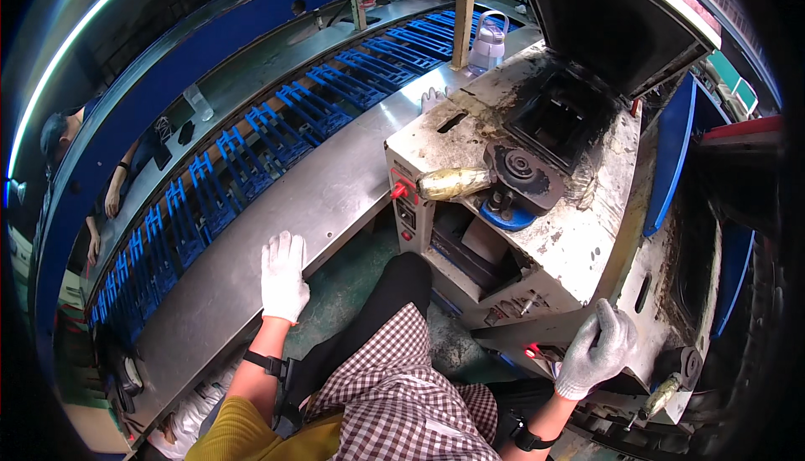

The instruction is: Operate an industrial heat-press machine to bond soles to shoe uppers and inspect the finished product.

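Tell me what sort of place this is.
Probably a factory workshop: a long row of blue racks, perhaps a conveyor line, runs beside a metal bench, and a stained white machine with its lid raised stands to the right.

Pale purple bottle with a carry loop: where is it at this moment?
In the head view, the bottle stands right of centre near the top, just right of the upright tan post and beyond the stained white metal machine.
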Demonstrator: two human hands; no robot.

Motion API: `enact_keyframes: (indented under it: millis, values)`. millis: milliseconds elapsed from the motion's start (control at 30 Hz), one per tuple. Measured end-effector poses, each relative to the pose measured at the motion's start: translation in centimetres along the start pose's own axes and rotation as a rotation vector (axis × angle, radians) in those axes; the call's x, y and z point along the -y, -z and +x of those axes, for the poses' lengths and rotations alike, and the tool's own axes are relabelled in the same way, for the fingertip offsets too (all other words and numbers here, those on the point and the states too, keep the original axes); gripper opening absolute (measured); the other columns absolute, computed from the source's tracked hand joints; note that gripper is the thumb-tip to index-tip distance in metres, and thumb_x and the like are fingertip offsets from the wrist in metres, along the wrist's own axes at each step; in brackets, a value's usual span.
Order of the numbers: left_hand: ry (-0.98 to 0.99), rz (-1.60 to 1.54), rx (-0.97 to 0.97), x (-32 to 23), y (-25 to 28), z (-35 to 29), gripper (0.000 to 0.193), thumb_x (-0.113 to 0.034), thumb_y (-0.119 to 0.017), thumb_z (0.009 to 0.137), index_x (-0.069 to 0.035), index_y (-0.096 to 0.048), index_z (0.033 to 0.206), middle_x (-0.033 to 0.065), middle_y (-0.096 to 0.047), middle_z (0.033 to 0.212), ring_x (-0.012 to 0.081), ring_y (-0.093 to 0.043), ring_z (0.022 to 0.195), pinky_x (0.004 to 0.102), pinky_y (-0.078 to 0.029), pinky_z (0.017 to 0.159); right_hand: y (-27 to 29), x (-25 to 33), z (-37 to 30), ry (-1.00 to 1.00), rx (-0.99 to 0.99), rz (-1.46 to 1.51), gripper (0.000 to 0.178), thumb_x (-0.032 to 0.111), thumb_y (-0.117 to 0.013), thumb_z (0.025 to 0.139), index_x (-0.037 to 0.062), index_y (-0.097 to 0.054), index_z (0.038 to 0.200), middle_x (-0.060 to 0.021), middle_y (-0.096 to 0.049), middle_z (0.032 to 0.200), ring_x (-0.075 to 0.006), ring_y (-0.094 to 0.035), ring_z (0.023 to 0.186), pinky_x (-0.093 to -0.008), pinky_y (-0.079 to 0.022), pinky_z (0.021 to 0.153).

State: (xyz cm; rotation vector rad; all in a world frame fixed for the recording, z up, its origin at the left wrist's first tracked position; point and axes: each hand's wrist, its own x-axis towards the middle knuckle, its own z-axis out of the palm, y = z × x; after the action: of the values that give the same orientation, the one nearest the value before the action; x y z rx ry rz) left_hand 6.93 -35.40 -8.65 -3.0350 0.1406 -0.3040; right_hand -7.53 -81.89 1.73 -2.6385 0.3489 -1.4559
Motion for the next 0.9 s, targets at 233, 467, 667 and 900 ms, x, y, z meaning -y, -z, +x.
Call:
enact_keyframes:
  millis: [233, 467, 667, 900]
  values:
    - [-0.001, 0.009, 0.016, -0.2, 0.0, 0.1, 0.084, -0.001, -0.073, 0.071, -0.004, -0.049, 0.152, 0.022, -0.045, 0.16, 0.043, -0.038, 0.152, 0.0513, -0.024, 0.13, 0.2, -0.1, -0.1, 0.0, 0.0, 0.008, 0.032, -0.007, -0.073, 0.08, 0.0045, -0.076, 0.11, -0.0125, -0.071, 0.095, -0.037, -0.066, 0.095, -0.0477, -0.053, 0.09]
    - [-0.01, -0.079, -0.146, -0.2, 1.8, -0.3, 0.064, 0.006, -0.064, 0.067, -0.003, -0.057, 0.131, 0.0261, -0.057, 0.139, 0.0478, -0.051, 0.134, 0.0558, -0.036, 0.12, -0.4, 0.1, -0.1, 0.016, 0.016, 0.027, 0.029, -0.007, -0.072, 0.083, 0.0035, -0.076, 0.11, -0.0136, -0.072, 0.096, -0.0354, -0.068, 0.094, -0.0467, -0.053, 0.087]
    - [-0.043, -0.156, -0.19, 1.1, 0.0, -0.5, 0.073, 0.004, -0.068, 0.066, -0.007, -0.057, 0.137, 0.0236, -0.055, 0.142, 0.0479, -0.05, 0.135, 0.057, -0.036, 0.119, -0.5, -1.8, -1.0, 0.008, 0.0, -0.009, 0.023, -0.003, -0.067, 0.096, -0.0009, -0.077, 0.117, -0.0144, -0.077, 0.108, -0.0308, -0.073, 0.097, -0.041, -0.057, 0.088]
    - [0.226, 0.081, -0.083, 7.9, 2.8, -10.1, 0.078, -0.002, -0.074, 0.066, -0.011, -0.057, 0.141, 0.0197, -0.055, 0.142, 0.0456, -0.05, 0.136, 0.059, -0.036, 0.118, -1.5, -1.4, -0.6, 0.151, -0.037, -0.097, 0.021, 0.003, -0.065, 0.103, -0.0031, -0.076, 0.119, -0.0161, -0.079, 0.113, -0.0295, -0.077, 0.098, -0.038, -0.061, 0.085]
